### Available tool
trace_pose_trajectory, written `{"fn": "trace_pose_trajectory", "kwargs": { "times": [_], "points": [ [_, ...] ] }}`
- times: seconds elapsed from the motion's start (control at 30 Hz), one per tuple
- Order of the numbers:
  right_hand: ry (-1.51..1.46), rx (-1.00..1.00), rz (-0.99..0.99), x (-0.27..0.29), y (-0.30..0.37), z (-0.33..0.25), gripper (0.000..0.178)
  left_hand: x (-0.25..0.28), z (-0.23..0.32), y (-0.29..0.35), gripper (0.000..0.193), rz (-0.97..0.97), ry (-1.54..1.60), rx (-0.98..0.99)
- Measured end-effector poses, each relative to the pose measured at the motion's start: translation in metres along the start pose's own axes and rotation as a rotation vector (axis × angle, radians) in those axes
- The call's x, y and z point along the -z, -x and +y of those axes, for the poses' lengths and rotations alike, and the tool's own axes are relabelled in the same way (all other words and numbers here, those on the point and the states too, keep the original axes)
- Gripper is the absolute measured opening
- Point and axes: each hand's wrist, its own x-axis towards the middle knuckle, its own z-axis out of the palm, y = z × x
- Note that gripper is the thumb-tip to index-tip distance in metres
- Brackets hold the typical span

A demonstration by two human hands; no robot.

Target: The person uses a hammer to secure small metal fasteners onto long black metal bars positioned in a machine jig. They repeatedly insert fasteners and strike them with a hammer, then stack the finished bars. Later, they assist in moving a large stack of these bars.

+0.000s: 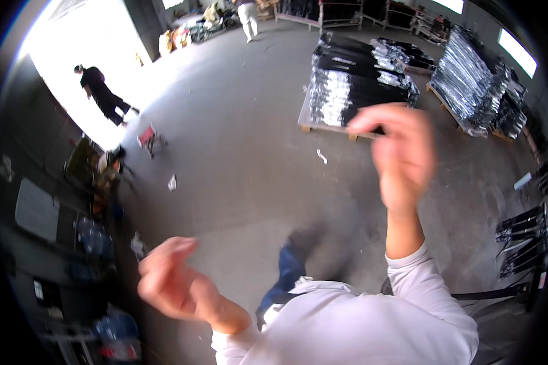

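Observation:
Both of my hands are raised in front of me, blurred by motion, with nothing visible in them. On the lower left, my left hand has its fingers loosely curved, and the thumb stands apart from them. My right hand is lifted higher at the right, its bent fingers pointing left and away from the thumb. Behind it in the view lies a pallet stack of long black pieces in shiny plastic wrap; the hand covers its near corner and does not appear to touch it. White sleeves cover my forearms.
More wrapped stacks stand on pallets at the far right. A small red stool is on the grey floor. One person is near the bright doorway, another farther back. Large blue water bottles line the left side.

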Motion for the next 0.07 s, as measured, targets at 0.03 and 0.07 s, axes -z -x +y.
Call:
{"fn": "trace_pose_trajectory", "kwargs": {
  "times": [0.03,0.07],
  "points": [
    [0.139,-0.245,-0.149,-0.017,-0.002,0.091,0.016,-0.022,-0.078,0.019,0.033,-0.151,0.015,0.330],
    [0.132,-0.322,-0.237,-0.016,0.012,0.136,0.022,-0.033,-0.096,-0.001,0.033,-0.152,0.054,0.258]
  ]
}}
